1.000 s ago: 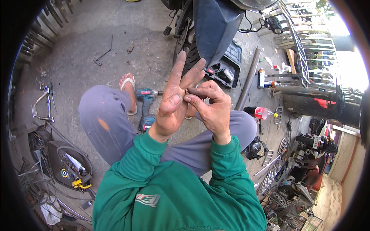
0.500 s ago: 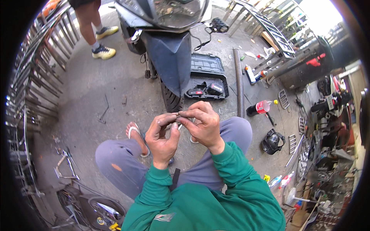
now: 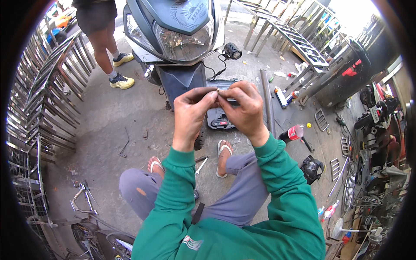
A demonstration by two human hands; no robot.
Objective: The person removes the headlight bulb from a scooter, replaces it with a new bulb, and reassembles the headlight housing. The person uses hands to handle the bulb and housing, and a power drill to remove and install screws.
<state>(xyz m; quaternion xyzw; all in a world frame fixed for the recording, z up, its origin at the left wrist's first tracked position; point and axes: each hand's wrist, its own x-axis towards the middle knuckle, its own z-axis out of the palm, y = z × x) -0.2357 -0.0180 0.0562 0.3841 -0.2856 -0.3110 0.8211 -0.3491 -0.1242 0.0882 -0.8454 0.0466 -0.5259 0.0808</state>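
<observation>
My left hand and my right hand are raised in front of me, fingertips meeting. Both are closed in a pinch. Between the tips sits something tiny, mostly covered by the fingers, whose kind I cannot make out. Just past my hands stands a scooter with a dark front fender. Partly behind my right hand, an open black tool case lies on the ground. A wrench rests on the concrete between my feet.
A long metal pipe lies right of the case, near a cola bottle and a black mask. Metal frames line the left side. Another person stands at the far left. Spray cans lie farther right.
Both hands have moved up and away from my lap, still pinched together. The view has tilted up, showing more of the scooter's front; the wrench on the ground now shows plainly.
</observation>
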